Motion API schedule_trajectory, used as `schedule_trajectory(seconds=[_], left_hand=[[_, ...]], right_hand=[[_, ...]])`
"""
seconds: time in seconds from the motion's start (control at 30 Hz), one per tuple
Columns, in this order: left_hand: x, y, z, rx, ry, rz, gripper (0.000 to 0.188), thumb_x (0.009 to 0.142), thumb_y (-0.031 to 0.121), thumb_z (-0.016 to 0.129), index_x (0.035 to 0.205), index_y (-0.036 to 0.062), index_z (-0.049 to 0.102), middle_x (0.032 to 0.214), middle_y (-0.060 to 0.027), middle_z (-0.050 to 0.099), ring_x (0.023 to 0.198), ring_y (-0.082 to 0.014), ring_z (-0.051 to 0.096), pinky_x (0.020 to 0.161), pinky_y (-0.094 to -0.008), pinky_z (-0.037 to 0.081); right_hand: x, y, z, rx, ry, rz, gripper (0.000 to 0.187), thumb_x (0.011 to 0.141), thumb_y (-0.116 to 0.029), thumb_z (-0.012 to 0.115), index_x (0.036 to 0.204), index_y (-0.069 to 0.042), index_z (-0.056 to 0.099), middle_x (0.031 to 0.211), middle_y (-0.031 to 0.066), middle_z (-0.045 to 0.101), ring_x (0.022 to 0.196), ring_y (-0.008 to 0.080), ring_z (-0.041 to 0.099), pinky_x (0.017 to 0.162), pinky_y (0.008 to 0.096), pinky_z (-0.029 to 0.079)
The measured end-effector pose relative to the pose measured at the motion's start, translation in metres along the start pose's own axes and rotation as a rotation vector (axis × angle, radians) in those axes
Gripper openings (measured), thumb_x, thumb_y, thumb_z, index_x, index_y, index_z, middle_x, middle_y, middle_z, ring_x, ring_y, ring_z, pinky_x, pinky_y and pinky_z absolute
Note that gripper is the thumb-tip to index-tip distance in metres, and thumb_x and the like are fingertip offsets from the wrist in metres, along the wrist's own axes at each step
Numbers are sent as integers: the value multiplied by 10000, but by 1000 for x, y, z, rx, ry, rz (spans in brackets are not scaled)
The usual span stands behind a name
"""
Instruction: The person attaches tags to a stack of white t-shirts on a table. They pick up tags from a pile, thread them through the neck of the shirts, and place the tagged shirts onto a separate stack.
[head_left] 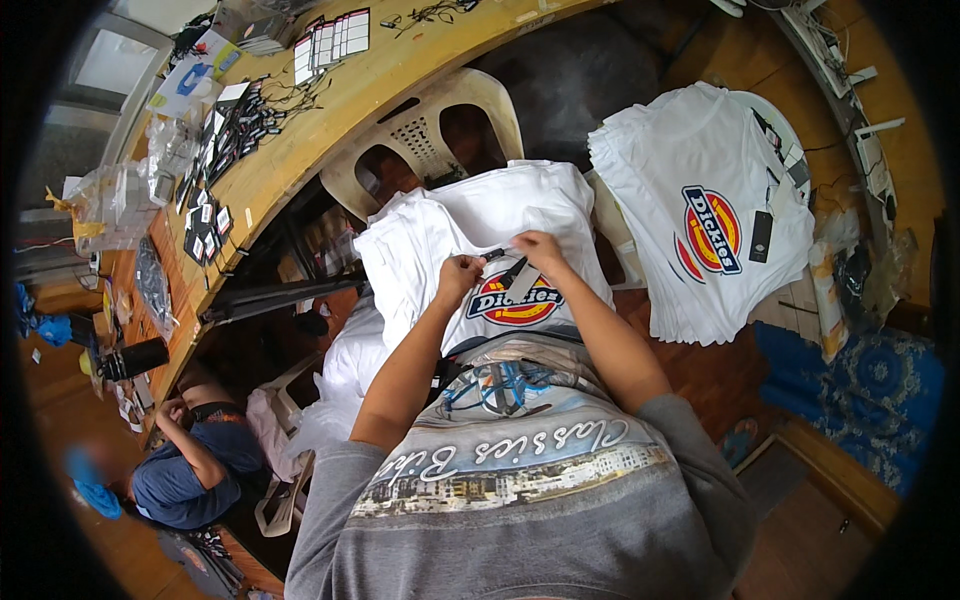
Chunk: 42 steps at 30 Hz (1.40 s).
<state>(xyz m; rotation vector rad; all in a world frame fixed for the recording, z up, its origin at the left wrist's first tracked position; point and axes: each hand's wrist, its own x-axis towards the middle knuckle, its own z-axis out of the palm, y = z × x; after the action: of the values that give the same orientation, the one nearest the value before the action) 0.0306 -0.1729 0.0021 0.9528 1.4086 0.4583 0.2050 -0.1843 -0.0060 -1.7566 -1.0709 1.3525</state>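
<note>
A white T-shirt (530, 200) with a red, yellow and blue chest print lies on a pile of white shirts in front of me. At its neckline, my left hand (460, 277) is closed in a pinch on a small dark neck label (493, 255). Just right of it, my right hand (540, 251) also pinches; what sits between its fingertips is too small to make out. Below the fingers, a black hang tag (512, 272) and a pale tag (523, 285) lie over the print.
A plastic chair (420, 135) stands beyond the pile. To the right, a fanned stack of white shirts (690, 150) bears a black hang tag (761, 237). Many corded tags (225, 135) cover the curved wooden table (300, 130). Another person (190, 475) sits at lower left.
</note>
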Motion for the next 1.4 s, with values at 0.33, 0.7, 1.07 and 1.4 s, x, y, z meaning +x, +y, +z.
schedule_trajectory(seconds=[0.33,0.7,1.07,1.4], left_hand=[[-11,15,-44,-256,198,-101,145,678,81,576,608,12,470,582,-87,531,439,-95,459,423,-180,363],[-34,-21,-40,374,-240,-69,165,649,-54,463,790,-46,549,591,-84,529,499,-127,501,456,-213,396],[-26,12,-15,-118,-194,-253,90,690,76,558,763,25,551,683,-24,550,593,-100,526,532,-202,409],[-11,15,-5,-477,-162,-418,111,702,132,567,782,72,519,696,-19,541,623,-102,509,537,-191,403]], right_hand=[[-3,86,-5,-487,148,116,398,470,-261,709,807,-108,563,829,99,549,787,228,518,695,299,404],[15,61,39,-642,320,321,291,525,-219,680,750,-81,559,711,85,550,755,233,524,672,326,421],[-19,-2,-36,-957,331,-464,169,597,-51,518,762,-59,480,764,94,489,723,254,490,602,335,418],[-15,19,-32,-1077,347,-614,76,662,-107,440,679,-98,513,739,41,491,617,196,489,535,278,408]])
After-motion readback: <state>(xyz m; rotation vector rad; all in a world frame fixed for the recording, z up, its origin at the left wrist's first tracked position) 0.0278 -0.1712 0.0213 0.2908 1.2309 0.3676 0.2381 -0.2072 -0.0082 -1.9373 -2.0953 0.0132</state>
